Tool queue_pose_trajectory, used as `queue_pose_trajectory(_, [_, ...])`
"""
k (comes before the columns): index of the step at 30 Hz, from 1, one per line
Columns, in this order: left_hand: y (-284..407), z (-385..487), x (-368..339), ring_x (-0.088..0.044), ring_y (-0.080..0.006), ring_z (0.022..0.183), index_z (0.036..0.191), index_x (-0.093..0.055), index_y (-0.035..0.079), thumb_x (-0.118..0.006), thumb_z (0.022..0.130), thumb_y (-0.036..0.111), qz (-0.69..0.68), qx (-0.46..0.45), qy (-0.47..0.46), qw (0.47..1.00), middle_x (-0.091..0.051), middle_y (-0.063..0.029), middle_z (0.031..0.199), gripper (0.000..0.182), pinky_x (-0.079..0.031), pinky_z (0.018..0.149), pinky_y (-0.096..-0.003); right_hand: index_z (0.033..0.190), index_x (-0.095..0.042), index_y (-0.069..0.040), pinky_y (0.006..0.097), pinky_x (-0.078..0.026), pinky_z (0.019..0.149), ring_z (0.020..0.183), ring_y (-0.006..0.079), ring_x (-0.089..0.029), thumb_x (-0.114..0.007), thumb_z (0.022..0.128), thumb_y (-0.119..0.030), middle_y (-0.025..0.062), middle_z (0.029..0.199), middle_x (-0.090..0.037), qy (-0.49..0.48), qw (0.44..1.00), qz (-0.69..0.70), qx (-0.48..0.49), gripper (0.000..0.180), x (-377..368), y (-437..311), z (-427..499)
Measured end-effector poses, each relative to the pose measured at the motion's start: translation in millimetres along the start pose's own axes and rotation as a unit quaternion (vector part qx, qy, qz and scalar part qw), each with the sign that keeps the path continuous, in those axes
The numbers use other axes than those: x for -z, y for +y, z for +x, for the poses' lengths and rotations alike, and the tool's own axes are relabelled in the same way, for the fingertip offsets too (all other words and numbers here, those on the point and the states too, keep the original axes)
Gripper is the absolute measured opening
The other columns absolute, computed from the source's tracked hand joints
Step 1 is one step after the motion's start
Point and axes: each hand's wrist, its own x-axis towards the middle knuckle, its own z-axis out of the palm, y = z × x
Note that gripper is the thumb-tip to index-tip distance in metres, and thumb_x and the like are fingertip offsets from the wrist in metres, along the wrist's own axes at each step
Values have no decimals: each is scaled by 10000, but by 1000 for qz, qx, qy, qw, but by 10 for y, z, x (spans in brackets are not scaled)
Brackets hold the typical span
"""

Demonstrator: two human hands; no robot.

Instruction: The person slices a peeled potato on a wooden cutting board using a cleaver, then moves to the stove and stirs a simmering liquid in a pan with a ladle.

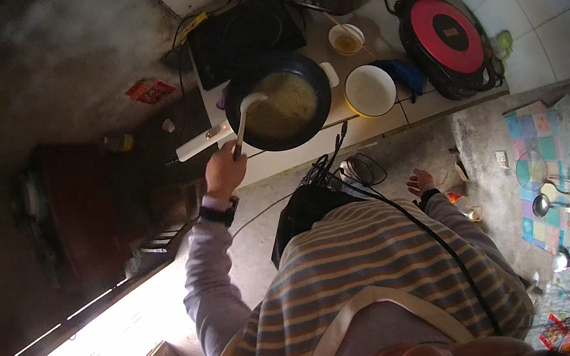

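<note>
My left hand [225,172] is closed around the handle of a pale-headed ladle or spoon [242,124]. Its head rests inside a dark, deep pan [327,110] at the counter's front edge. Cloudy, yellowish liquid [282,106] with small bits lies in the pan. From the pan's left side extends a white handle-like bar [203,140] with a small red light. Low at my right side hangs my right hand [420,182], fingers slightly apart, holding nothing. To the pan's right stands a white bowl [371,90] with a yellow outside.
Behind the pan lies a black cooktop [251,32]. A small bowl [347,38] holds yellowish liquid and chopsticks. Blue cloth [403,75] and a red-and-black electric griddle [447,35] are at the right. Black cables [325,169] hang by the counter's front. Utensils [542,205] hang on the right wall.
</note>
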Motion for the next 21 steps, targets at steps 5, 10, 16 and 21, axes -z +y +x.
queue_pose_trajectory(5, [281,463,-607,-650,-416,953,1202,-617,59,-656,825,261,-112,-5,72,991,-684,-229,972,429,-518,822,-470,1362,-482,-150,474,-540,807,937,282,-624,-563,988,-339,108,1129,-600,-9,1000,-1,13,427,-11,-36,27])
queue_pose_trajectory(10, [249,175,-586,-683,-356,852,1219,-618,40,-660,835,251,-230,-18,-72,970,-697,-204,898,440,-533,757,-426,1275,-502,-192,464,-525,732,846,276,-629,-580,950,-399,86,1047,-598,-10,999,-3,45,393,-50,-15,107])
queue_pose_trajectory(16, [-58,-2,-138,-688,-258,690,1229,-615,34,-653,854,217,-114,73,-72,988,-702,-160,811,419,-531,659,-372,1313,-504,-155,452,-532,744,870,280,-622,-572,966,-387,96,1066,-599,-2,1000,-8,11,423,72,85,133])
queue_pose_trajectory(21, [242,264,-427,-684,-229,662,1234,-608,22,-650,858,209,-234,97,-30,967,-698,-148,777,422,-528,637,-367,1335,-503,-107,460,-541,756,884,286,-623,-584,975,-354,107,1080,-609,5,1000,-14,12,444,-7,2,-70])
